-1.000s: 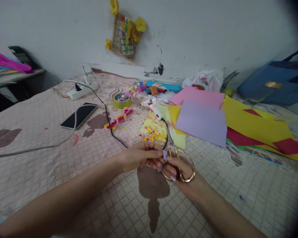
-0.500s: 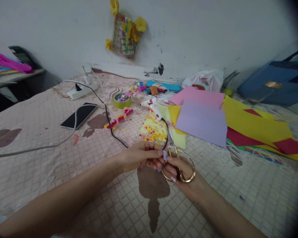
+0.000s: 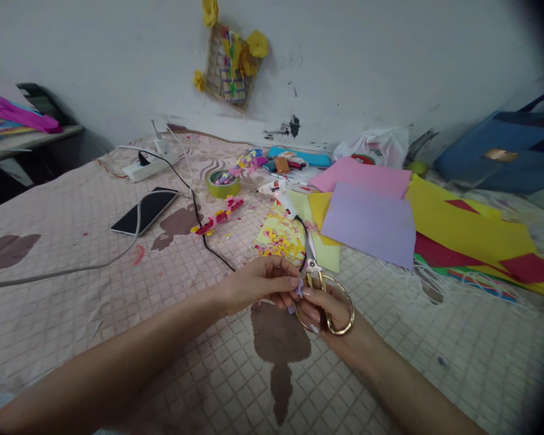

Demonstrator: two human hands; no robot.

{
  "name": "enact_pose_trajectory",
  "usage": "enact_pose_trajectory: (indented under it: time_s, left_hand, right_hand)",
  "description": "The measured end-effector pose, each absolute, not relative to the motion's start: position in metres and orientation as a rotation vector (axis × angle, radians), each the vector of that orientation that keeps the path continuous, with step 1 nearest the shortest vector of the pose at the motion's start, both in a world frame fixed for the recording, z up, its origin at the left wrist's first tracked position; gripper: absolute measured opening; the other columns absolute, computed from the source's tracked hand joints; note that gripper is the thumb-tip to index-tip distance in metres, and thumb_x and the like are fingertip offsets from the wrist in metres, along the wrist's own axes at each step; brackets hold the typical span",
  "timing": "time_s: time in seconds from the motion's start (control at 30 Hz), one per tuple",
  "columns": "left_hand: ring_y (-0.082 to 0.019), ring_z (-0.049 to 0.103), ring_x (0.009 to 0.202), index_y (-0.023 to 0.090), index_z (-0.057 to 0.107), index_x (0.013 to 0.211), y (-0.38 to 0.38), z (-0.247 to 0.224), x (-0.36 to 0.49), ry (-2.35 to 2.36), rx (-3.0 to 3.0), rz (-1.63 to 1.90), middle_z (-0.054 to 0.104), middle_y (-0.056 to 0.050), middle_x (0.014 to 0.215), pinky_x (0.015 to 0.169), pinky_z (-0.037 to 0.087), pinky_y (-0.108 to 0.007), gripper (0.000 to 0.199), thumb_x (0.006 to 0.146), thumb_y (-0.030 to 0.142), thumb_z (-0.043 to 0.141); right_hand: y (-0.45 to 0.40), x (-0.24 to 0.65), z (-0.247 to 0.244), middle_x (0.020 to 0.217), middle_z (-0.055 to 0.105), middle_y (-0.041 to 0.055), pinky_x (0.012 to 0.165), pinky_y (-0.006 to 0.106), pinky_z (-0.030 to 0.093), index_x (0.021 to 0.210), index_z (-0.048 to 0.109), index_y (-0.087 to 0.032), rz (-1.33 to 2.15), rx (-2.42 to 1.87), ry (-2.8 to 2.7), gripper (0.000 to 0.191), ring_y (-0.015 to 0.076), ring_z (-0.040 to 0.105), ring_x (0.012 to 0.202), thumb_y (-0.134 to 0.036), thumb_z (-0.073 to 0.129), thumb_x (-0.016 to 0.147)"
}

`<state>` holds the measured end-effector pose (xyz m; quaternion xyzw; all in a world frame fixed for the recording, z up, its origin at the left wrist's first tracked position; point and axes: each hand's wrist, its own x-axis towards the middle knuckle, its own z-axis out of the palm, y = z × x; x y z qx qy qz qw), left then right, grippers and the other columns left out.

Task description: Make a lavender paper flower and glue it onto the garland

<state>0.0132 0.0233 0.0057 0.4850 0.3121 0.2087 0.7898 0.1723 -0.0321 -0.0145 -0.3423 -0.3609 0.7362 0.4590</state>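
Between the fingertips of both hands is a small piece of purple paper (image 3: 300, 288). My left hand (image 3: 265, 283) is closed, pinching the piece from the left. My right hand (image 3: 329, 311) touches the same piece with its thumb and fingertips. Gold-handled scissors (image 3: 316, 270) hang on my right hand, with its fingers through the handles and the blades pointing away from me. Small yellow and pink paper scraps (image 3: 283, 238) lie just beyond the hands on a pale yellow sheet (image 3: 329, 257).
A white glue gun (image 3: 283, 202) with a black cord lies behind the scraps. Purple paper (image 3: 372, 223) and yellow paper (image 3: 471, 226) are at right. Left of centre are a decorated red stick (image 3: 217, 216), a tape roll (image 3: 223, 184), a phone (image 3: 145, 211) and a power strip (image 3: 149, 167).
The purple piece looks more folded or turned between the fingertips. The right hand and scissors have shifted very slightly to the left.
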Motion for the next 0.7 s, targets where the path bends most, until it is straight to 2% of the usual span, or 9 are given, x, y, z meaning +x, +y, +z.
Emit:
enact_pose_trajectory:
  time_s: [0.1, 0.33, 0.7]
  left_hand:
    - [-0.006, 0.055, 0.058, 0.013, 0.053, 0.092, 0.0228, 0.0061, 0.0132, 0.677, 1.135, 0.508, 0.059, -0.002, 0.075, 0.058, 0.045, -0.020, 0.023, 0.076, 0.027, 0.063]
    - [-0.008, 0.053, 0.058, 0.013, 0.049, 0.081, 0.0220, 0.0040, 0.0146, 0.645, 1.279, 0.593, 0.056, -0.001, 0.072, 0.056, 0.044, -0.022, 0.022, 0.077, 0.032, 0.060]
    - [-0.007, 0.051, 0.058, 0.012, 0.052, 0.076, 0.0203, 0.0028, 0.0149, 0.713, 1.361, 0.599, 0.055, -0.001, 0.066, 0.054, 0.040, -0.020, 0.022, 0.077, 0.033, 0.060]
  right_hand:
    - [-0.0320, 0.1729, -0.0155, 0.048, 0.039, -0.0063, 0.044, 0.022, 0.025, 0.071, 0.053, -0.016, 1.797, -0.864, -0.900, 0.015, 0.0068, 0.032, 0.042, -0.026, 0.053, 0.083]
    - [-0.0323, 0.1735, -0.0175, 0.047, 0.040, -0.0065, 0.042, 0.022, 0.023, 0.068, 0.051, -0.017, 1.789, -0.874, -0.908, 0.018, 0.0068, 0.034, 0.041, -0.027, 0.053, 0.082]
    - [-0.0335, 0.1755, -0.0232, 0.046, 0.043, -0.0045, 0.044, 0.024, 0.026, 0.059, 0.048, -0.017, 1.643, -1.043, -1.036, 0.026, 0.0090, 0.038, 0.043, -0.030, 0.054, 0.081]
